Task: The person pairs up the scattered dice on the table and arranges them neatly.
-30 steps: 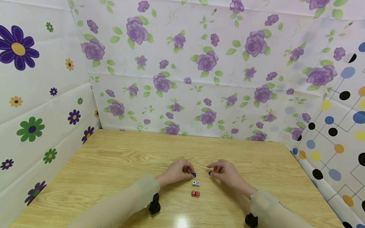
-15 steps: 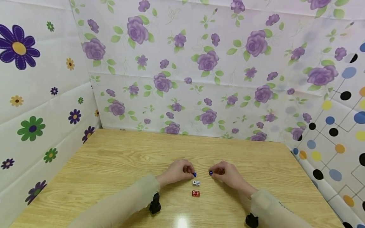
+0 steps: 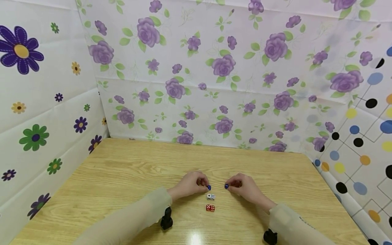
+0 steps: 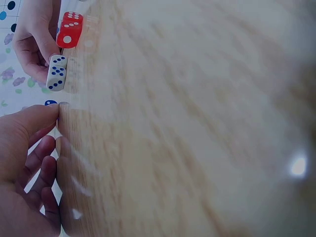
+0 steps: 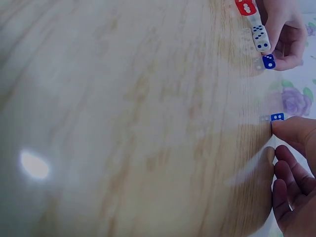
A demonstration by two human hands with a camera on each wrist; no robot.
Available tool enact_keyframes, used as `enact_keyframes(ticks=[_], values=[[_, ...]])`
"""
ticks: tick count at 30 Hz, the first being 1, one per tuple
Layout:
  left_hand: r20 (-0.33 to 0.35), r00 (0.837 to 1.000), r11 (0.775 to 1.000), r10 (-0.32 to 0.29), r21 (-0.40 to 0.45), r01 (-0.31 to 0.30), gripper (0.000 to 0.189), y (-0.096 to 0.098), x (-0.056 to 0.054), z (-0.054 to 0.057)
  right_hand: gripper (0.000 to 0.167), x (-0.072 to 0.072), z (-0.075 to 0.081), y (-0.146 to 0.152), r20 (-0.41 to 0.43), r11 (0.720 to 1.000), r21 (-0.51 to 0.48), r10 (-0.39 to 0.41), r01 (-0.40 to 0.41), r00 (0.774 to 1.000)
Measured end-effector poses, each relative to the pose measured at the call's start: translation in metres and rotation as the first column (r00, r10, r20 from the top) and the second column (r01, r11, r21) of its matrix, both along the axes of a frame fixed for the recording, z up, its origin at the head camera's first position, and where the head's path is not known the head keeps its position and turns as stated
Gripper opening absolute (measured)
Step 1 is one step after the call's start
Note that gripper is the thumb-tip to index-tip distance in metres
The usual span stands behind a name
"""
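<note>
Several small dice lie on the wooden table [image 3: 122, 177]. My left hand [image 3: 204, 185] pinches a blue die [image 3: 209, 187] at its fingertips; the left wrist view shows the thumb [image 4: 34, 123] beside that die [image 4: 50, 102]. A second blue die [image 3: 226, 186] is pinched on the table by my right hand [image 3: 230, 185], and the thumb [image 5: 291, 129] meets it [image 5: 277, 117] in the right wrist view. A white die [image 3: 210, 196] with blue pips and a red die [image 3: 210, 208] sit in a line nearer to me, between both hands.
Papered walls with flower and dot patterns close the table on the left [image 3: 46, 129], back [image 3: 214, 102] and right [image 3: 361, 143]. Black wrist mounts [image 3: 166, 219] [image 3: 270, 236] sit under both sleeves. Bare wood stretches to the left and behind the hands.
My right hand's fingers curled in from a looser pose and closed on the second blue die. The left hand and the white and red dice stayed put.
</note>
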State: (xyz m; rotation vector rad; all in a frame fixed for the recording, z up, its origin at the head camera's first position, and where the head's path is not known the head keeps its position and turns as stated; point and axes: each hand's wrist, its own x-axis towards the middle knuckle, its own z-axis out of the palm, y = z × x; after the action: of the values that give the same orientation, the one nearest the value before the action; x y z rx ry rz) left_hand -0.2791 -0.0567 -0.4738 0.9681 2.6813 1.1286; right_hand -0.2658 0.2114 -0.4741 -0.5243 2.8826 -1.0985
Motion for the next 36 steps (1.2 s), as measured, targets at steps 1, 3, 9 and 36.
enact_keyframes(ticks=[1, 3, 9, 36], values=[[0.0, 1.0, 1.0, 0.0, 0.0, 0.0, 0.008, 0.0, 0.0, 0.0, 0.013, 0.0, 0.0, 0.0, -0.001, 1.0, -0.001, -0.001, 0.001, 1.0], [0.002, 1.0, 1.0, 0.002, 0.0, -0.002, 0.008, 0.0, 0.0, 0.0, 0.011, 0.0, 0.0, -0.001, -0.002, 1.0, 0.002, -0.003, 0.003, 1.0], [-0.002, 1.0, 1.0, 0.004, -0.001, -0.004, 0.008, 0.0, -0.001, 0.0, 0.008, 0.0, -0.001, -0.004, 0.003, 1.0, 0.006, -0.011, 0.011, 1.0], [0.009, 1.0, 1.0, 0.004, -0.009, -0.004, 0.008, 0.0, -0.001, 0.0, 0.006, 0.004, -0.003, -0.023, 0.042, 0.999, -0.044, 0.012, -0.01, 0.999]])
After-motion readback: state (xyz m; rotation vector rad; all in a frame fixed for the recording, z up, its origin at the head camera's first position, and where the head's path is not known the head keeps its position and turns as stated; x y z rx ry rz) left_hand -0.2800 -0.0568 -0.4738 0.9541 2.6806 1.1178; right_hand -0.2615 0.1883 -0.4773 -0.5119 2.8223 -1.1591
